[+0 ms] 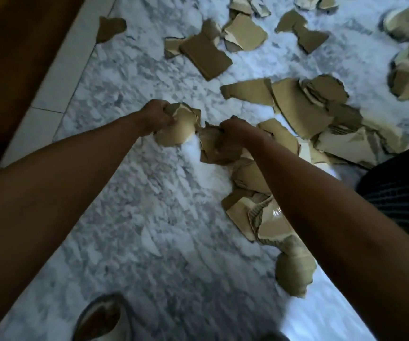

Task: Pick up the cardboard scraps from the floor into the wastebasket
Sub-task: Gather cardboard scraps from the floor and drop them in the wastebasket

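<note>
Several torn brown cardboard scraps lie scattered over a white marbled floor (149,193). My left hand (155,116) grips a rounded scrap (178,129) at its left edge. My right hand (235,129) grips a crumpled scrap (213,146) just right of the first one. Both arms reach forward and down. A big heap of scraps (321,119) lies right of my right hand, and more scraps (260,217) lie under my right forearm. A dark ribbed wastebasket (400,188) shows at the right edge, partly behind my right arm.
A flat scrap (205,55) and others lie farther ahead. A lone scrap (110,28) sits near the white skirting (58,82) and the dark wooden surface at the left. My foot in a sandal (102,318) is at the bottom.
</note>
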